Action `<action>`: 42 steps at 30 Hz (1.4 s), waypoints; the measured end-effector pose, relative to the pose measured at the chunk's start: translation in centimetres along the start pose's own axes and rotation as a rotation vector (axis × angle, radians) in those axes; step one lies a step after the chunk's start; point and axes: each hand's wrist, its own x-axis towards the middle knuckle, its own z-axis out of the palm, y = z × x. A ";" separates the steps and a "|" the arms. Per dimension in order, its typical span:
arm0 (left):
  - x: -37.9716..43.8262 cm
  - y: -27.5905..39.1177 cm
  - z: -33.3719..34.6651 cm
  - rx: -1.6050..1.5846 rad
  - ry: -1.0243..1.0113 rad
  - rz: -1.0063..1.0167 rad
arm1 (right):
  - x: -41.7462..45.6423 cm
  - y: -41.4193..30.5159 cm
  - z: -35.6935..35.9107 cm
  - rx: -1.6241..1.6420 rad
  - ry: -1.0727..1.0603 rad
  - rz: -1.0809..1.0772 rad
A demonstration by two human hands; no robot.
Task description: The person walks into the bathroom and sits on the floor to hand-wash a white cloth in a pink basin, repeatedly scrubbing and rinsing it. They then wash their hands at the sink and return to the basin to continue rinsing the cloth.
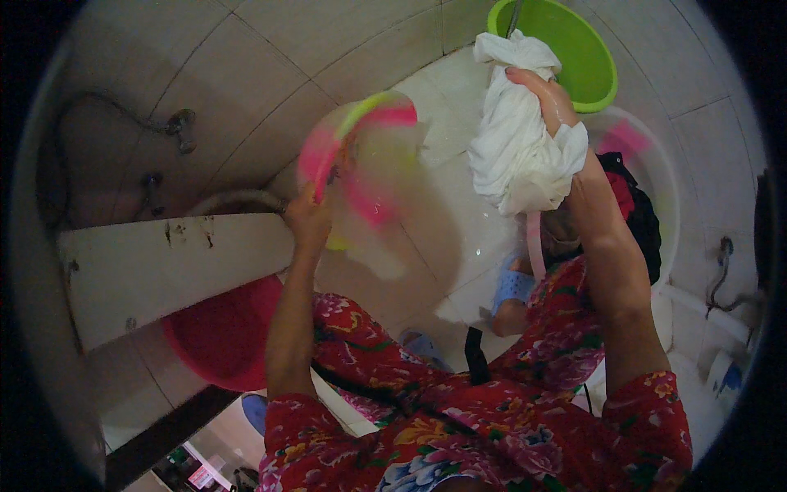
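My left hand [308,220] grips the rim of a pink, green and translucent plastic basin [375,206], which is tipped up over the tiled floor. A blur covers part of that basin. Up and to the right, my right hand [548,95] holds a bunched white cloth [513,147], probably a garment, that hangs down below the fingers. A fold of the cloth lies over my right wrist, and a pale strap [535,246] hangs beneath it. Just beyond the right hand stands a bright green plastic basin [578,55].
A large whitish tub [669,197] at the right holds dark and red clothes [639,209]. At the left are a white panel [178,270], a red basin [227,335] and wall taps [181,129]. My blue slippers [513,286] stand on wet floor tiles [430,246].
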 end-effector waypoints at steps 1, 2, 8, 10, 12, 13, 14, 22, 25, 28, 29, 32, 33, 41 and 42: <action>0.1 2.1 -0.6 0.006 0.013 0.170 | 0.0 0.2 -0.1 0.025 0.011 -0.013; 0.1 3.5 -1.6 0.019 0.033 0.337 | -0.1 0.3 0.3 0.052 0.013 -0.027; 0.3 4.7 -3.5 0.118 0.132 0.725 | -0.7 -0.7 1.6 0.109 0.004 -0.024; 0.6 5.4 -3.5 0.092 0.179 0.727 | -0.4 -0.8 1.7 0.097 -0.003 -0.040; 0.7 5.8 -3.3 0.100 0.208 0.696 | -0.2 -0.8 1.8 0.087 -0.004 -0.048; 0.6 5.9 -3.2 0.122 0.214 0.665 | -0.2 -0.8 1.9 0.077 -0.004 -0.070; 0.6 6.0 -3.0 0.143 0.219 0.634 | -0.3 -0.9 2.1 0.067 -0.004 -0.091; -1.9 2.2 4.3 -0.570 0.322 -0.431 | -0.1 -0.6 3.8 -0.138 0.038 -0.252; -3.7 4.6 6.7 -1.092 0.386 -0.745 | 0.8 1.5 3.9 -0.301 0.083 -0.329; -5.1 5.3 7.8 -1.349 0.403 -0.967 | -0.4 2.8 5.5 -0.317 -0.028 -0.365; -5.4 4.6 8.3 -1.398 0.409 -1.018 | -0.9 2.8 6.1 -0.410 -0.029 -0.391; -6.4 1.9 9.2 -1.247 0.401 -0.970 | -1.7 3.3 7.7 -0.612 -0.034 -0.490; -6.5 2.8 9.4 -1.267 0.384 -1.026 | -1.6 3.3 7.2 -0.643 -0.037 -0.459; -7.2 4.5 10.4 -1.224 0.298 -1.129 | -0.9 4.4 5.4 -0.426 -0.120 -0.330; -7.4 4.2 10.3 -1.202 0.306 -1.119 | -0.8 3.9 5.4 -0.446 -0.151 -0.234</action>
